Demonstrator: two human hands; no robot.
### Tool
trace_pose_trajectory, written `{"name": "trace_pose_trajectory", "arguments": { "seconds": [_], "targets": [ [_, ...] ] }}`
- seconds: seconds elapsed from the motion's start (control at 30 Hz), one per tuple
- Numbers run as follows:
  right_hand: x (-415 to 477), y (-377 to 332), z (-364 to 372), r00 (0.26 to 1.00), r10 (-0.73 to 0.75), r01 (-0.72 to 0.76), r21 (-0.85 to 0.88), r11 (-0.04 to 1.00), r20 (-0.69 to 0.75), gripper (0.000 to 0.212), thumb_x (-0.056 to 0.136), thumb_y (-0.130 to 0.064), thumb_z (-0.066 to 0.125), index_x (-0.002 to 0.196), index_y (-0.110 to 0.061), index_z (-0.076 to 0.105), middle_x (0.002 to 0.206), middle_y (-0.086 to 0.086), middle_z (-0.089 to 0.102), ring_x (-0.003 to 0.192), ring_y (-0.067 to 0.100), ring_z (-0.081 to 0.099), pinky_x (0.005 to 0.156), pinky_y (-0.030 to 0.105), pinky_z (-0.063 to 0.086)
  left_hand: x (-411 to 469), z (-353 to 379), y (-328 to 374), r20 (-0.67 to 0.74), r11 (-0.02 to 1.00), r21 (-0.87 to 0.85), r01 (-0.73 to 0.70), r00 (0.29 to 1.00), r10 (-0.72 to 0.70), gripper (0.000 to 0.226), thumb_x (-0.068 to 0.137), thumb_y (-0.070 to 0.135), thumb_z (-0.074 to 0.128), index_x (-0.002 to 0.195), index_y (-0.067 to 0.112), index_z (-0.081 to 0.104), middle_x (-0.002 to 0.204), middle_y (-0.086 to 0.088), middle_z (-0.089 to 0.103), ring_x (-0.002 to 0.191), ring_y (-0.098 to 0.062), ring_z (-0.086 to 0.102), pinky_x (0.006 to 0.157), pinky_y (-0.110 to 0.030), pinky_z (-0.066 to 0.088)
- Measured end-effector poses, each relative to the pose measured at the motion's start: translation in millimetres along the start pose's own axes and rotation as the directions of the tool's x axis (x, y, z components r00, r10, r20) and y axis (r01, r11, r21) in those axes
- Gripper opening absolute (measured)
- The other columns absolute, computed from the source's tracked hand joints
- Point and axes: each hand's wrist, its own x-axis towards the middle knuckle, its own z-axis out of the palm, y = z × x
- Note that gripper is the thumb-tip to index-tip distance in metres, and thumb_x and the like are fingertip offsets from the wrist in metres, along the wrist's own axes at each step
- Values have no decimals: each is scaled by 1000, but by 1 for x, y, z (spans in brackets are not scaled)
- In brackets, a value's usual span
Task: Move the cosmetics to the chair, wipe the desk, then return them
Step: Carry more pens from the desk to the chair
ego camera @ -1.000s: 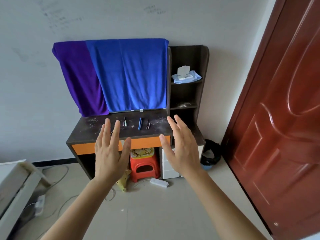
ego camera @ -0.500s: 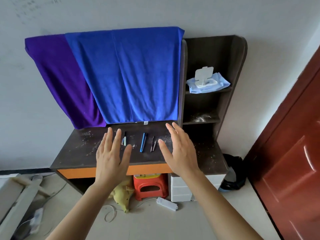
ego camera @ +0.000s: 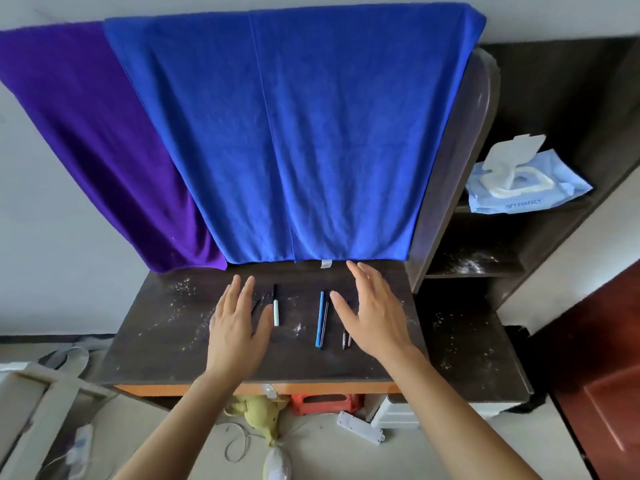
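Place: a home room is indicated.
Furniture: a dark wooden desk with orange front edge (ego camera: 166, 344) is seen.
Household goods: a blue terry towel (ego camera: 294, 133) and pale blue wet-wipe pack (ego camera: 540, 195) are kept there.

Bare left hand (ego camera: 239, 327), bare right hand (ego camera: 374, 317)

Cosmetics (ego camera: 320, 318) lie in a row on the desk (ego camera: 162, 341), mostly between the left hand (ego camera: 239, 327) and right hand (ego camera: 374, 320). Towels (ego camera: 311, 133) hang behind; a wipes pack (ego camera: 526, 188) sits in the shelf unit (ego camera: 571, 91) at right.
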Motion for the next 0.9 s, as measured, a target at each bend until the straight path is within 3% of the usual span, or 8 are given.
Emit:
{"name": "trace_pose_trajectory", "arguments": {
  "seconds": [0.2,0.3,0.43,0.6,0.73,0.9],
  "targets": [
    [39,-7,64,973,230,-227,-77,971,33,66,95,-52,57,149,-19,41,147,3,46,132,24,48,99,40,46,74,31,-61,197,994,-109,12,980,10,63,96,35,59,151,14,37,160,-7,31,147,-26,28,119,-41,25],
    [47,-10,93,934,340,-331,-99,938,104,68,93,-52,59,151,-22,39,148,1,44,132,24,48,97,40,48,92,55,-82,308,993,-114,-13,950,48,64,96,42,57,151,16,38,159,-5,33,146,-24,29,119,-40,26],
    [48,-4,127,853,475,-452,-147,880,217,71,92,-55,59,151,-24,36,144,0,45,127,25,53,94,39,48,108,87,-102,435,995,-78,66,900,-25,67,94,42,60,151,15,37,157,-6,36,143,-27,32,116,-41,30],
    [55,13,166,735,567,-491,-284,823,372,76,91,-63,54,151,-22,31,138,5,45,123,29,55,89,41,51,124,127,-112,513,986,93,139,842,-167,77,91,53,58,152,16,30,144,-10,44,133,-31,40,106,-43,39],
    [60,22,192,657,629,-494,-393,775,415,76,87,-68,57,139,-16,41,130,7,50,118,30,57,85,39,50,130,151,-116,486,958,177,224,827,-283,86,86,58,61,152,15,28,142,-10,45,132,-30,41,104,-42,39],
    [58,39,211,641,652,-604,-260,754,405,47,89,-53,67,118,-18,58,102,0,69,97,24,68,75,34,51,132,174,-119,481,972,54,230,847,-227,70,86,28,69,148,11,39,140,-12,51,132,-32,44,106,-43,41]
  ]
}}
